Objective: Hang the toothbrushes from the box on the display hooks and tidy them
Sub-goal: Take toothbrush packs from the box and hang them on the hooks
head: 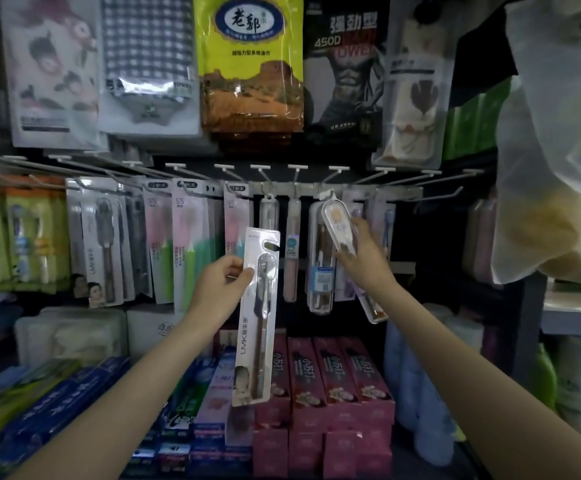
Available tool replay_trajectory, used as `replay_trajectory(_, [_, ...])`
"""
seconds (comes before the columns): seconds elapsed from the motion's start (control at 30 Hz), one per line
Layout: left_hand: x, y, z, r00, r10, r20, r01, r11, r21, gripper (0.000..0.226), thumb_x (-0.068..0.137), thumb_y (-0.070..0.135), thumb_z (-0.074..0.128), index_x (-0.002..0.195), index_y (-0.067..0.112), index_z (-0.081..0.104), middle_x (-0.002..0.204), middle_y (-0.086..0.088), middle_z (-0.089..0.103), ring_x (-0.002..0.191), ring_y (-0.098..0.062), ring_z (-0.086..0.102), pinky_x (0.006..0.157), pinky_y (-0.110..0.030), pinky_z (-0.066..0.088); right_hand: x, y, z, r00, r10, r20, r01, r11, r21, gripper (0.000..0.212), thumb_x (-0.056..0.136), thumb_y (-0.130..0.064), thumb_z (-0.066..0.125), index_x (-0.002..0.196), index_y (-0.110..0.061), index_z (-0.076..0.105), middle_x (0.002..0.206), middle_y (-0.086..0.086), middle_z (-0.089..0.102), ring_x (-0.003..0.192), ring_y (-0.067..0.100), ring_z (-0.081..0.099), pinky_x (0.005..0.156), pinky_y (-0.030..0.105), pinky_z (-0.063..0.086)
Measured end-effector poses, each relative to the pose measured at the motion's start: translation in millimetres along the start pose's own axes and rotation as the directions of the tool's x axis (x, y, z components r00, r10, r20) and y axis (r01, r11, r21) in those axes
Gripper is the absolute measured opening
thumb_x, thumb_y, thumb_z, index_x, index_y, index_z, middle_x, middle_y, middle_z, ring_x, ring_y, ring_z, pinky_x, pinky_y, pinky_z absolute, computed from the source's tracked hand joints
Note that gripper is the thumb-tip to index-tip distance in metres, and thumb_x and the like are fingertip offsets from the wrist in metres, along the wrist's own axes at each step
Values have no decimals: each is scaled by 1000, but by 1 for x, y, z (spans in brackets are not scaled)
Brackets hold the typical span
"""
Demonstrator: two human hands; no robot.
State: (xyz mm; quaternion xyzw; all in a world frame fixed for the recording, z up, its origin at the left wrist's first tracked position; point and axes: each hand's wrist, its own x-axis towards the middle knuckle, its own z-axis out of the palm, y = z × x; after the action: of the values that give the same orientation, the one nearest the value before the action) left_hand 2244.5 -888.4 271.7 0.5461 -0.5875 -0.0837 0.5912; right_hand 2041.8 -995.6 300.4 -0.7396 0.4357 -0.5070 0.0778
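The left hand (220,285) pinches a carded toothbrush (256,317) just below the hook rail (334,192); the right hand (365,251) grips a clear toothbrush case (340,225) at the rail. Best to line its hang hole squarely with one hook, then slide it on

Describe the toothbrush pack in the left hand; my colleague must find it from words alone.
Start at the row of display hooks, then drop to the pink toothpaste boxes. In front hangs the white LMK toothbrush pack, pinched by the left hand: the only pack off the hooks, tilted, brown-handled.
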Motion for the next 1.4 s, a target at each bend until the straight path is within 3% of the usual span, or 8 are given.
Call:
replay_trajectory(0.2, [-8, -9, 0, 1000, -23, 18, 23, 1000, 1, 10, 90, 14, 55, 95, 8, 61, 95, -8, 65, 90, -20, 61, 84, -34, 49, -24, -2, 15, 991, 99, 90, -107, 991, 83, 82, 87, -23, 64, 148, -11, 11, 149, 13, 25, 134, 30, 34, 102, 37, 36])
replay_trajectory(0.43, [-22, -33, -21, 989, -145, 1, 144, 985, -98, 9, 90, 12, 57, 98, 16, 57, 95, -7, 63, 93, -26, 61, 85, -37, 50, -59, -25, 30, 996, -1, -85, 15, 984, 175, 38, 92, -13, 53, 127, -8, 39, 122, 8, 39, 92, 11, 45, 74, 16, 39])
replay_trajectory(0.57, [-27, -48, -49, 975, -221, 17, 220, 953, -208, 21, 91, 8, 53, 108, 20, 52, 96, -11, 65, 90, -25, 63, 79, -34, 52, -76, -55, 63, 985, -14, 174, -29, 970, 243, 29, 92, -20, 55, 118, -9, 49, 111, 4, 50, 91, 11, 51, 68, 5, 42])
replay_trajectory(0.7, [-22, -69, -89, 967, -255, 7, 245, 921, -303, 23, 91, 6, 53, 103, 25, 51, 96, -7, 65, 88, -22, 64, 80, -37, 53, -97, -82, 114, 831, 13, 557, -267, 887, 378, 49, 86, -21, 65, 129, -17, 42, 118, 3, 53, 109, 19, 54, 84, 21, 48])
replay_trajectory(0.8, [-18, -84, -121, 940, -340, 12, 305, 828, -471, 24, 90, 4, 54, 111, 16, 52, 96, -8, 65, 84, -20, 65, 65, -27, 57, -108, -111, 145, 742, 10, 670, -382, 828, 410, 58, 81, -14, 70, 130, -23, 39, 111, 1, 58, 97, 13, 60, 73, 17, 51])
replay_trajectory(0.93, [-18, -105, -166, 927, -372, 34, 342, 807, -482, 24, 91, 1, 52, 112, 12, 52, 89, -8, 65, 71, -15, 65, 56, -19, 55, -109, -144, 170, 857, 24, 515, -284, 855, 433, 38, 86, 2, 59, 117, -17, 48, 76, 5, 54, 69, 21, 52, 63, 30, 42])
replay_trajectory(1.17, [-14, -135, -226, 942, -334, -35, 317, 917, -241, 21, 93, 0, 44, 109, 14, 48, 87, -3, 65, 79, -15, 61, 69, -25, 48, -95, -170, 175, 952, 194, 237, -284, 848, 447, 34, 87, -5, 60, 114, -19, 47, 85, 7, 56, 80, 24, 58, 73, 40, 49])
replay_trajectory(1.4, [-30, -178, -268, 989, -141, 37, 128, 961, 247, 25, 88, -1, 50, 110, 10, 51, 89, 4, 58, 92, -18, 57, 79, -27, 43, -80, -220, 199, 975, 24, 219, -57, 988, 146, 31, 88, -7, 58, 117, -14, 49, 93, -3, 52, 77, 9, 54, 62, 15, 44])
